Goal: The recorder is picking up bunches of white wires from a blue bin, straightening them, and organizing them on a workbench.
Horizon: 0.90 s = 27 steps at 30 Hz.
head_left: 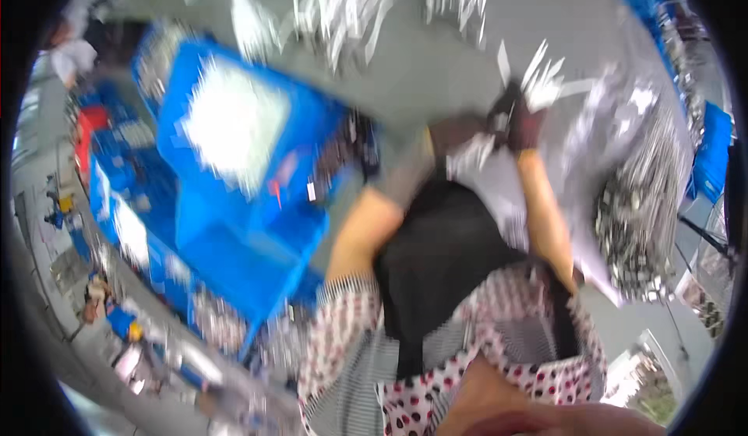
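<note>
Both of my hands wear dark gloves and meet over the near part of a grey work surface (436, 62). Motion smears them strongly. My left hand (456, 134) reaches in from the left, a greyish sleeve cover on its forearm. Close beside it is my right hand (523, 124), its bare forearm coming up from below. A pale, shiny piece (471, 155) shows just below the hands; whether either hand grips it cannot be made out. Shiny, pale slivers (541, 77) lie just beyond my right hand. Finger positions are lost in the blur.
Left of my arms stand blue plastic bins (226, 225), one with a bright white sheet or bag (234, 120). A heap of thin silvery strips (643, 210) lies at right. More shiny pieces (343, 11) are on the far surface. Another blue bin (710, 151) is at far right.
</note>
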Motion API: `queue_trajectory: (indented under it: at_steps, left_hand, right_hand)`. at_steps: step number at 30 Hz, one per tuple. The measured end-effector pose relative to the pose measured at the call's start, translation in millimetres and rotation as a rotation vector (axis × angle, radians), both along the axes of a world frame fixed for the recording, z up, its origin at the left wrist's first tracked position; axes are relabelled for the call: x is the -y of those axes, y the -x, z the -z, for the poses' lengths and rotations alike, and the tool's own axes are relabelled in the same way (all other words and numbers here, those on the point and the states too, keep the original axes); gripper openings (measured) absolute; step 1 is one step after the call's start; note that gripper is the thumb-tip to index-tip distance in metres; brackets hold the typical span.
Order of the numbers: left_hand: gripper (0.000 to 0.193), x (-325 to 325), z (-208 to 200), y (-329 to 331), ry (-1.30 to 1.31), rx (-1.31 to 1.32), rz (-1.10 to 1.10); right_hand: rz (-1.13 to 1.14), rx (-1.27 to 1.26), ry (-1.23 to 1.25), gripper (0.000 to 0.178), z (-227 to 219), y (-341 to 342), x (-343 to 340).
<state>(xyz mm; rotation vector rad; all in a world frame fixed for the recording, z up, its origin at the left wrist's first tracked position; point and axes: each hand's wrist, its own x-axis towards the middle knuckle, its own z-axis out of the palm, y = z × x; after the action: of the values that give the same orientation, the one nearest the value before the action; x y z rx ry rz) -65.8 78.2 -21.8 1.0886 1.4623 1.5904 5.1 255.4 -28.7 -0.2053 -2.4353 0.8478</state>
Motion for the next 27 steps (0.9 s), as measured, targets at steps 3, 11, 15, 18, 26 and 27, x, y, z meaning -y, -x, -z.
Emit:
queue_trajectory:
  at_steps: [3,11,15,18,26,27]
  left_hand:
    - [0.031,22,-2,-4,0.200,-0.539,-0.039]
    - [0.029,27,-36,-17,0.415,0.408,0.078]
    - [0.026,20,-15,2,0.225,0.261,0.083]
    - [0.031,31,29,13,-0.028,0.511,0.091]
    - [0.028,28,-47,36,0.610,0.299,-0.115]
    - [0.028,24,-56,31,0.621,0.239,-0.076]
  right_hand:
    - [0.401,0.109,1.052,0.025,41,9,36]
    - [-0.065,0.061,1.262,0.028,-63,-4,56]
    - [-0.094,-0.173,1.583,0.037,-31,27,-6]
    - [0.081,0.031,1.041,0.031,-37,62,-4]
    - [0.380,-0.160,1.693,0.035,-59,82,-6]
    - [0.209,-0.156,1.301,0.035,-24,66,-46]
